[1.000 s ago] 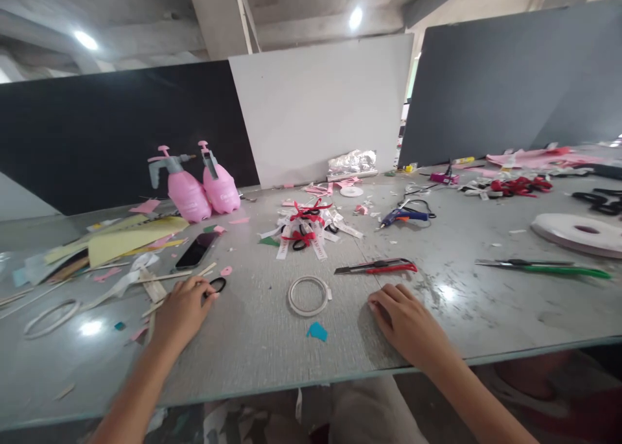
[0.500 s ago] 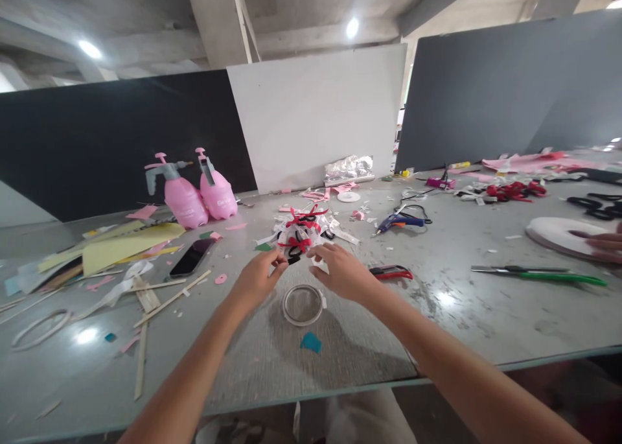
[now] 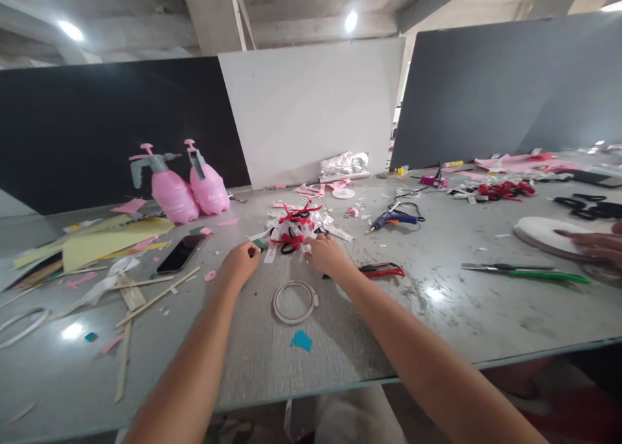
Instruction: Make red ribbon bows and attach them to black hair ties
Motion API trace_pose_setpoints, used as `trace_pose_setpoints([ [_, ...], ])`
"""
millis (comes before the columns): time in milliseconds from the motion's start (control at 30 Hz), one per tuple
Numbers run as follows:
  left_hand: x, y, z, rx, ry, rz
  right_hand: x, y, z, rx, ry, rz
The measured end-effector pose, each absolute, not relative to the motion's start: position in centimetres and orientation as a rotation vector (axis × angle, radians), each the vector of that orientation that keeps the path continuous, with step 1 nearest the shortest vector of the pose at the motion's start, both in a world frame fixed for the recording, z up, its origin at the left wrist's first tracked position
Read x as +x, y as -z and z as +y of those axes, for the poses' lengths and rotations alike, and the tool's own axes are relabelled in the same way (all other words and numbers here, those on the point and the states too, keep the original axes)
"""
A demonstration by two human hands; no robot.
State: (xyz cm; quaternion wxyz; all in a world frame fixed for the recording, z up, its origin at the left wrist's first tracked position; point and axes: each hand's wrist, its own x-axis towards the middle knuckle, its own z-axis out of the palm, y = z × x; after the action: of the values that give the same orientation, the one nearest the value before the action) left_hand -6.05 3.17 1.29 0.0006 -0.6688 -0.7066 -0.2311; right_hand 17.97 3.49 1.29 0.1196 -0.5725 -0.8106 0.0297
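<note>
A heap of red bows, white printed strips and black loops [image 3: 297, 223] lies at the middle of the table. My right hand [image 3: 326, 256] is at its right edge, fingers together and pointing into the white strips; whatever lies between the fingertips is hidden. Left of the heap is my left hand [image 3: 241, 262], its fingers curled in with the thumb against them, and I cannot make out anything in it. A black loop [image 3: 287, 248] rests at the front of the heap. Nearer to me lies a roll of narrow tape [image 3: 294, 303].
Right of my hand lies a red-handled cutter [image 3: 383, 270], with a blue glue gun [image 3: 396, 219] behind. A green cutter [image 3: 527, 273] and a co-worker's hand [image 3: 590, 243] on a white roll [image 3: 539, 233] are farther right. Left are a phone [image 3: 179, 254], wooden sticks [image 3: 158, 298] and pink spray bottles [image 3: 173, 196].
My left hand has moved left, away from the heap, and my right hand has come down onto its right side. The black piece formerly between my hands is no longer between them.
</note>
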Motion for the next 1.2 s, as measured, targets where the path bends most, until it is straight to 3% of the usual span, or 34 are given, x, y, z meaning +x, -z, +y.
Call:
trace_pose_setpoints([
  [833,-6.7,0.9,3.7,-2.309,0.871,-2.215,18.0,-0.6,2.4,-1.674,-0.079,-2.397],
  [933,-6.5,1.3,4.2,-2.36,1.103,-2.093,17.9,-0.7,2.6,-1.669,-0.069,-2.346],
  [1033,-5.7,1.1,4.5,-2.453,1.556,-1.948,17.7,-1.2,2.8,-1.652,-0.04,-2.178],
  [1200,-3.2,0.1,3.5,-2.639,2.194,-2.012,17.0,-1.8,2.5,-1.317,-0.136,-1.998],
])
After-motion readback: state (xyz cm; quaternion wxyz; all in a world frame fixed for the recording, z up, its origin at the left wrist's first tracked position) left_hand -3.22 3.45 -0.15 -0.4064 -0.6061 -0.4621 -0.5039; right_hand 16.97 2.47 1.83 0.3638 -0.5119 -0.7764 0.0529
